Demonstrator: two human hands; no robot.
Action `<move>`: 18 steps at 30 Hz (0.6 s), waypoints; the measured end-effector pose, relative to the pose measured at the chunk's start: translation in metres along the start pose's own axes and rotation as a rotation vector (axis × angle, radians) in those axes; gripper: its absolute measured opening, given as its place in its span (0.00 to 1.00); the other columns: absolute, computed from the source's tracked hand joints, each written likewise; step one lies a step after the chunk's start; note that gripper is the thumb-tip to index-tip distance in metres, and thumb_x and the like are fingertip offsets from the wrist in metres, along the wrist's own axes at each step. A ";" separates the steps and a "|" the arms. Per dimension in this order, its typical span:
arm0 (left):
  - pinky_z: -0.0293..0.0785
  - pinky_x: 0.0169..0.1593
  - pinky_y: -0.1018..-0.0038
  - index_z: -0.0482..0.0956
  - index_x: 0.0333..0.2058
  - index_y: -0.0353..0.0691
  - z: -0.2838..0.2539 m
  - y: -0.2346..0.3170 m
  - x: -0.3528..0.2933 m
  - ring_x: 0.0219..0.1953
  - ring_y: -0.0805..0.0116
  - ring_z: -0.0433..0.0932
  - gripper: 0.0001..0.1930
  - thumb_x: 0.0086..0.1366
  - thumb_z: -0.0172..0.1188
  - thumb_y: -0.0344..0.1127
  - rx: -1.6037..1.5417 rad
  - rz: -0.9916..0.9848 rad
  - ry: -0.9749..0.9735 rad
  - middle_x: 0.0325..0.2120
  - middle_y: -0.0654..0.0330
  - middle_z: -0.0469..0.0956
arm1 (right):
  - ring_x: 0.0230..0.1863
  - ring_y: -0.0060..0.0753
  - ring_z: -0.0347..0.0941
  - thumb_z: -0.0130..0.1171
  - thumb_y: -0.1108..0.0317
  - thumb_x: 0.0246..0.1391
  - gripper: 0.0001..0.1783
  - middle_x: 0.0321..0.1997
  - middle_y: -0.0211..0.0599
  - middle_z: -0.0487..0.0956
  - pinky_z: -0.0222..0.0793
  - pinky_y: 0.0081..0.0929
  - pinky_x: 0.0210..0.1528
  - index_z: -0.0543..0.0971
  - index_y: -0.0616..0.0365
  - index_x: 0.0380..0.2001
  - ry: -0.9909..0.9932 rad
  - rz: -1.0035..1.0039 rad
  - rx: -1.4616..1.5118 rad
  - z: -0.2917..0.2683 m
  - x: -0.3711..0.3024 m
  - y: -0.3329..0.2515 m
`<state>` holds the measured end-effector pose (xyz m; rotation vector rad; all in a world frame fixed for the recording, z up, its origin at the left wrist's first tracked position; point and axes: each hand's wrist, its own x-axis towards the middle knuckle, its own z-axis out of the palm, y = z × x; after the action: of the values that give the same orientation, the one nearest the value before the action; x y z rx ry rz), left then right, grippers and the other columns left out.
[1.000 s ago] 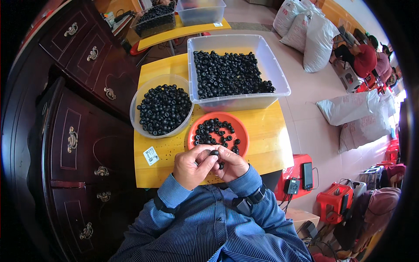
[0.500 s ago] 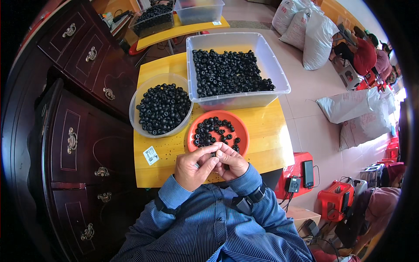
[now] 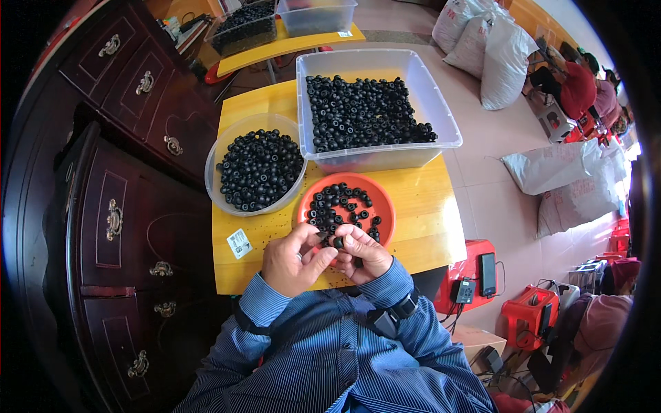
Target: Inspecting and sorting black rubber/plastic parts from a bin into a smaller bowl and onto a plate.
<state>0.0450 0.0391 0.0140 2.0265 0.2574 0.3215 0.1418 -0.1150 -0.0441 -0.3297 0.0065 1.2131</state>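
Over the near rim of an orange plate (image 3: 389,206), my two hands work close together. My right hand (image 3: 366,255) pinches a small black ring-shaped part (image 3: 338,242) between thumb and fingertips; another dark bit shows lower, under its fingers. My left hand (image 3: 292,265) is just left of it, fingers curled, with something small and dark at its fingertips that I cannot make out. Several loose black ring-shaped parts (image 3: 334,199) lie on the plate. A round clear tub (image 3: 212,180) heaped with the same parts stands behind and left.
A large clear bin (image 3: 441,134) of black parts stands at the back of the yellow table (image 3: 430,220). A white label (image 3: 239,244) lies at left. Dark wooden drawers (image 3: 144,199) flank the left side. Red stools (image 3: 530,315), white sacks (image 3: 506,65) and other people are at right.
My hands have come apart slightly, the left shifting left. The black ring-shaped part now shows clearly in my right fingertips, with a gap between the hands.
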 end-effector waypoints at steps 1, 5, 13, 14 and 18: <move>0.70 0.27 0.77 0.74 0.40 0.33 -0.001 0.004 0.001 0.22 0.74 0.77 0.16 0.61 0.66 0.39 0.133 0.021 -0.047 0.21 0.60 0.79 | 0.29 0.16 0.71 0.55 0.69 0.63 0.08 0.35 0.25 0.77 0.72 0.14 0.32 0.75 0.52 0.45 0.002 -0.010 0.000 -0.001 0.001 0.000; 0.72 0.25 0.72 0.74 0.32 0.35 0.001 0.012 -0.003 0.21 0.65 0.80 0.20 0.59 0.68 0.48 0.208 0.058 -0.037 0.19 0.55 0.78 | 0.30 0.16 0.73 0.55 0.69 0.63 0.08 0.35 0.26 0.78 0.72 0.13 0.33 0.75 0.53 0.45 0.017 0.003 0.007 0.003 -0.001 0.001; 0.69 0.21 0.69 0.72 0.27 0.37 0.006 0.010 0.000 0.16 0.62 0.76 0.23 0.58 0.67 0.53 0.254 0.114 0.006 0.14 0.57 0.73 | 0.29 0.16 0.75 0.55 0.70 0.63 0.06 0.35 0.29 0.80 0.73 0.11 0.31 0.76 0.55 0.43 0.002 -0.019 -0.026 -0.005 0.000 0.003; 0.69 0.21 0.69 0.71 0.27 0.37 0.006 0.011 0.000 0.16 0.62 0.75 0.23 0.58 0.67 0.53 0.256 0.113 0.014 0.14 0.57 0.73 | 0.29 0.16 0.75 0.55 0.70 0.63 0.06 0.35 0.29 0.80 0.73 0.11 0.31 0.76 0.55 0.43 0.001 -0.019 -0.026 -0.005 0.000 0.003; 0.68 0.21 0.69 0.72 0.26 0.37 0.005 0.013 0.000 0.15 0.62 0.75 0.22 0.59 0.67 0.52 0.268 0.119 0.005 0.13 0.57 0.72 | 0.28 0.16 0.75 0.55 0.70 0.63 0.06 0.35 0.28 0.80 0.73 0.11 0.30 0.76 0.55 0.42 0.029 -0.027 -0.044 -0.002 0.000 0.004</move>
<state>0.0477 0.0288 0.0235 2.3111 0.1913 0.3829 0.1384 -0.1144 -0.0465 -0.3849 0.0006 1.1826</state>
